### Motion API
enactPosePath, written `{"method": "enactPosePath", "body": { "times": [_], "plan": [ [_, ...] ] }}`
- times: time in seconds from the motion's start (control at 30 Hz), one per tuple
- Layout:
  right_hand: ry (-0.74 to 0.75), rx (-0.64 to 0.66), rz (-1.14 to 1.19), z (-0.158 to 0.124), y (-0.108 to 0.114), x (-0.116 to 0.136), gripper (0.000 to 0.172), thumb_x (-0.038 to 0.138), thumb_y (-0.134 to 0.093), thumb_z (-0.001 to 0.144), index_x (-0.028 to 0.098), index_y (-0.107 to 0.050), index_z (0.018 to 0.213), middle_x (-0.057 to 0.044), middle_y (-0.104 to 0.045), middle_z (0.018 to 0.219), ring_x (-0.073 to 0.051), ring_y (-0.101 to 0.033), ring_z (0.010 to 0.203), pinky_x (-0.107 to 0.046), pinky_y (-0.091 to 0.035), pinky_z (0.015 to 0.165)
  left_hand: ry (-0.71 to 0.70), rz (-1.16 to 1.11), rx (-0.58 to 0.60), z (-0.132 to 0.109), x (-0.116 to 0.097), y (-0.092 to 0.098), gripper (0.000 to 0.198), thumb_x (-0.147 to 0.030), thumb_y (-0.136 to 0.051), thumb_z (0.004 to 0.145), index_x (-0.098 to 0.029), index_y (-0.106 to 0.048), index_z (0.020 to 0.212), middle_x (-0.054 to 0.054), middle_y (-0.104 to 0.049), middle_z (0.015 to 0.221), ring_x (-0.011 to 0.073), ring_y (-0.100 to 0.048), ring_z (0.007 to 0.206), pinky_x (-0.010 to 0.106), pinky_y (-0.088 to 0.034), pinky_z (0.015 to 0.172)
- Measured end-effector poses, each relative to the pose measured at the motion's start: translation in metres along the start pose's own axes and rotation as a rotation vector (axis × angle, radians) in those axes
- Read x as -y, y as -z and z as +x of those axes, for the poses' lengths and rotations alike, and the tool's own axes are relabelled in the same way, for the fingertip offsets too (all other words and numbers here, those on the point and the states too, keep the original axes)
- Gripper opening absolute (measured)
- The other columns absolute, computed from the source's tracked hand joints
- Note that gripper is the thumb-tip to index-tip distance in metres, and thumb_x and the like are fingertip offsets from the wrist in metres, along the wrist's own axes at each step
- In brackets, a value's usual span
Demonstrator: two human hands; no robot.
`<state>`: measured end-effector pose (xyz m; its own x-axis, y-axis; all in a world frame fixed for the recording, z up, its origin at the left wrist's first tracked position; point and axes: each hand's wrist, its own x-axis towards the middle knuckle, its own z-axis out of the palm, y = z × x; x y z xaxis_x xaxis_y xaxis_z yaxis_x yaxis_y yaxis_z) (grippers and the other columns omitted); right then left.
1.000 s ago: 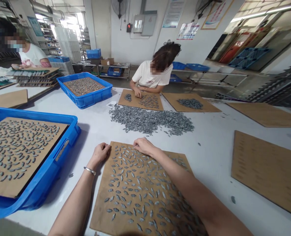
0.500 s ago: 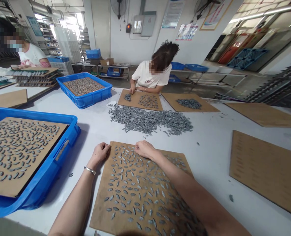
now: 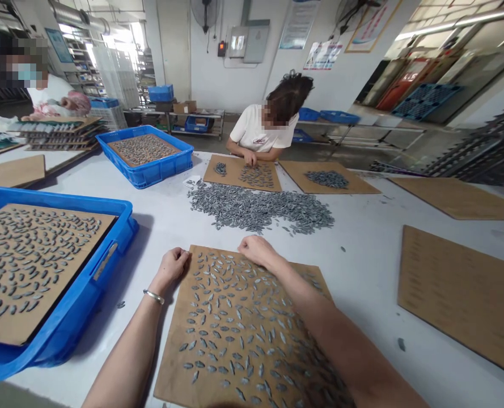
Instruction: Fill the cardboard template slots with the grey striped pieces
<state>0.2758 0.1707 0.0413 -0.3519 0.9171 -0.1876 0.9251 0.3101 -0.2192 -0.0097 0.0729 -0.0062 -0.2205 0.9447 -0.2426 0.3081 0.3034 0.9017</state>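
Note:
A brown board (image 3: 173, 351) covered with small grey leaf-shaped pieces (image 3: 234, 328) lies in front of me. At its far left corner is my left hand (image 3: 176, 265), fingers curled and pressed together; whatever they hold is hidden. My right hand (image 3: 257, 250) is closed over the board's far edge, its fingertips turned down and small contents, if any, not visible. My right forearm covers part of the board's right side. Just beyond the board spreads a loose heap of the same grey pieces (image 3: 260, 207).
A blue crate (image 3: 119, 226) at left holds another filled board; a second blue crate (image 3: 162, 170) stands farther back. Opposite, a co-worker (image 3: 264, 127) leans over a board (image 3: 230, 170). Bare boards (image 3: 460, 294) lie to the right. Another person (image 3: 56, 96) sits far left.
My right hand has moved slightly away from me and right, to the board's far edge. My left hand stays at the corner. The co-worker's hand has shifted across their board to its pieces.

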Motion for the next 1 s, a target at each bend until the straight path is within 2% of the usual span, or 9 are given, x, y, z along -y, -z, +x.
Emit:
{"method": "enactPosePath", "body": {
  "times": [0.1, 0.2, 0.43, 0.63, 0.8, 1.0],
  "plan": [
    [-0.097, -0.112, -0.064, 0.019, 0.009, -0.024, 0.025, 0.023, -0.055, 0.097, 0.019, -0.077, 0.106, -0.013, -0.076, 0.113, -0.024, -0.069, 0.101, -0.028, -0.043, 0.078, -0.02, 0.001, 0.0, 0.001, 0.002, 0.001, 0.035, -0.054, -0.06, 0.081, -0.022, -0.052, 0.072, -0.004, -0.052, 0.054, 0.0092, -0.04, 0.042, 0.022, -0.029, 0.043],
    [-0.1, -0.11, -0.071, 0.034, 0.009, -0.041, 0.026, 0.021, -0.059, 0.096, 0.021, -0.074, 0.117, -0.013, -0.071, 0.122, -0.023, -0.067, 0.105, -0.028, -0.044, 0.082, -0.039, 0.003, -0.01, 0.002, 0.004, 0.003, 0.036, -0.055, -0.063, 0.079, -0.021, -0.054, 0.072, -0.004, -0.052, 0.054, 0.01, -0.042, 0.044, 0.022, -0.03, 0.044],
    [-0.079, -0.108, -0.027, 0.044, -0.007, -0.055, 0.024, 0.026, -0.055, 0.101, 0.023, -0.074, 0.115, -0.011, -0.072, 0.118, -0.022, -0.066, 0.106, -0.028, -0.044, 0.087, -0.062, 0.026, -0.024, 0.005, 0.007, 0.006, 0.036, -0.056, -0.064, 0.078, -0.02, -0.057, 0.073, -0.003, -0.053, 0.054, 0.0115, -0.043, 0.047, 0.022, -0.03, 0.045],
    [-0.09, -0.118, 0.004, 0.045, -0.009, -0.057, 0.028, 0.015, -0.055, 0.094, 0.019, -0.076, 0.111, -0.014, -0.076, 0.114, -0.024, -0.07, 0.101, -0.029, -0.046, 0.083, -0.056, 0.048, -0.03, 0.005, 0.006, 0.006, 0.038, -0.058, -0.061, 0.079, -0.021, -0.057, 0.075, -0.003, -0.053, 0.055, 0.011, -0.041, 0.046, 0.022, -0.028, 0.044],
    [-0.084, -0.194, 0.052, 0.034, 0.005, -0.078, 0.032, 0.015, -0.053, 0.095, 0.018, -0.075, 0.117, -0.012, -0.078, 0.118, -0.022, -0.07, 0.108, -0.026, -0.046, 0.092, -0.032, 0.051, -0.007, 0.004, 0.0, 0.006, 0.042, -0.063, -0.06, 0.077, -0.022, -0.054, 0.074, -0.005, -0.049, 0.054, 0.0102, -0.039, 0.043, 0.022, -0.028, 0.042],
    [-0.07, -0.212, 0.077, -0.015, 0.016, -0.12, 0.025, 0.011, -0.055, 0.091, 0.016, -0.076, 0.104, -0.011, -0.079, 0.109, -0.02, -0.07, 0.102, -0.024, -0.047, 0.091, -0.026, 0.061, -0.009, 0.004, -0.006, 0.009, 0.042, -0.064, -0.061, 0.075, -0.022, -0.055, 0.074, -0.006, -0.044, 0.049, 0.01, -0.036, 0.042, 0.022, -0.027, 0.041]
  ]
}}
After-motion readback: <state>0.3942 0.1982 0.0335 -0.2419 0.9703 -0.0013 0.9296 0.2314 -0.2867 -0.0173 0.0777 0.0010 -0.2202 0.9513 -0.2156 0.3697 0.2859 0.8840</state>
